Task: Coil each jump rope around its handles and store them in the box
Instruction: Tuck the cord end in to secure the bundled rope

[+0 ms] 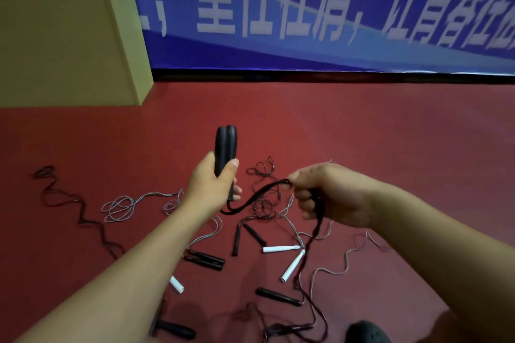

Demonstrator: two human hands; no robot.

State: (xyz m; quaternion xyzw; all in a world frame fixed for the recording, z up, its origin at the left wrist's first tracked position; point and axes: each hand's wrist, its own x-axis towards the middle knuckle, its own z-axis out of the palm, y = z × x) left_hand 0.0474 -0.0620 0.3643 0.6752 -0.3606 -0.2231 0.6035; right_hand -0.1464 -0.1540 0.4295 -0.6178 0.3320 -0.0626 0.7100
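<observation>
My left hand point(214, 184) grips two black jump-rope handles point(226, 145) held together and pointing up. Their black cord point(250, 200) sags from below that hand over to my right hand point(331, 198), which pinches the doubled cord and lets the rest hang down to the floor. Below my hands, several other jump ropes lie loose on the red floor: black handles point(204, 259), white handles point(281, 248) and tangled grey and dark cords. The cardboard box point(69, 44) stands at the upper left.
A blue banner with white characters point(306, 8) covers the wall behind. A dark cord point(78, 211) snakes across the floor at left. The tip of a dark shoe point(365, 333) shows at the bottom right. More black handles point(278, 296) lie near my feet.
</observation>
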